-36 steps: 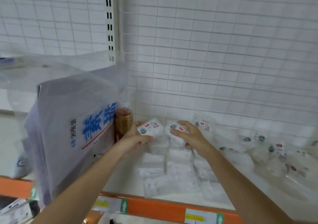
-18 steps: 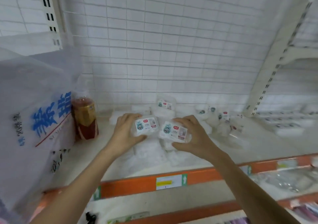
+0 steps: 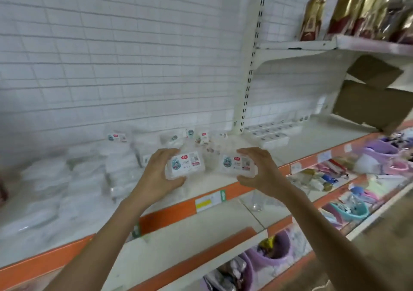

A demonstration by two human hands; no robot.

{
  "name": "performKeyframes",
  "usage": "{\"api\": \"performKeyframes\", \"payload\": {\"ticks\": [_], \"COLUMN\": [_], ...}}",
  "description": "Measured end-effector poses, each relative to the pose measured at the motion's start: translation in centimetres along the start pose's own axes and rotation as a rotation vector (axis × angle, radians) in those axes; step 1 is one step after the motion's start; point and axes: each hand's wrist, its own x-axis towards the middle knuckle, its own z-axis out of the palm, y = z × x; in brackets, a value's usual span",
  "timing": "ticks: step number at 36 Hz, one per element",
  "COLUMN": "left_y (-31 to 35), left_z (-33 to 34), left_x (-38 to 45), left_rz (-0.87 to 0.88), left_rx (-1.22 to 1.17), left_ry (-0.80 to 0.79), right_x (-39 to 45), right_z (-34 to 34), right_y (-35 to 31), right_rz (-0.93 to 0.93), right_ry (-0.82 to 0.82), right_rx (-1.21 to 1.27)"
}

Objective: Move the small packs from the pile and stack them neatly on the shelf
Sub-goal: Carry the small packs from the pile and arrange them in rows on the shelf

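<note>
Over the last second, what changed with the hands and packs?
Both hands have lifted off the pile and drawn apart, carrying their packs rightward toward the neat rows in the next bay. The view has swung right too. Unchanged: the left hand still grips one small pack, and the right hand still grips another pack.

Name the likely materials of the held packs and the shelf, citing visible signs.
Packs: seemingly soft clear plastic film, glossy, with white contents showing and printed labels. Shelf: probably painted metal, matte cream, with a slotted upright and an orange edge strip.
</note>
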Motion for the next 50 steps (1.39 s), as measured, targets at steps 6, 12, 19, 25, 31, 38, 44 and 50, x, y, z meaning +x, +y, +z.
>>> {"api": "performKeyframes", "payload": {"ticks": [6,12,19,25,31,38,44,50], "left_y": [6.2,11.1,15.2,15.8,15.0,14.0,12.3,10.5], "left_z": [11.1,19.9,28.4,33.7,39.1,44.5,47.6,49.9], "left_x": [2.3,4.7,7.8,12.3,19.0,28.1,33.4,36.0], "left_rz": [0.046,0.083,0.111,0.103,0.096,0.043,-0.033,-0.104], "left_rx": [-0.065,-0.058,-0.075,-0.071,-0.077,-0.029,0.056,0.254], "left_ry": [-0.087,-0.183,-0.252,-0.259,-0.254,-0.232,-0.249,-0.302], "right_x": [-5.3,-10.4,-13.8,-12.5,-7.3,0.9,5.7,9.8], "right_z": [-6.4,-10.9,-14.0,-15.3,-17.3,-20.1,-21.4,-21.1], "right_y": [8.6,15.4,22.2,27.5,33.7,41.8,46.0,50.2], "right_rz": [0.083,0.214,0.321,0.347,0.278,0.266,0.288,0.249], "right_ry": [0.074,0.132,0.170,0.181,0.138,0.044,-0.030,-0.090], "right_rx": [-0.085,-0.080,-0.074,-0.080,-0.096,-0.187,-0.150,-0.101]}}
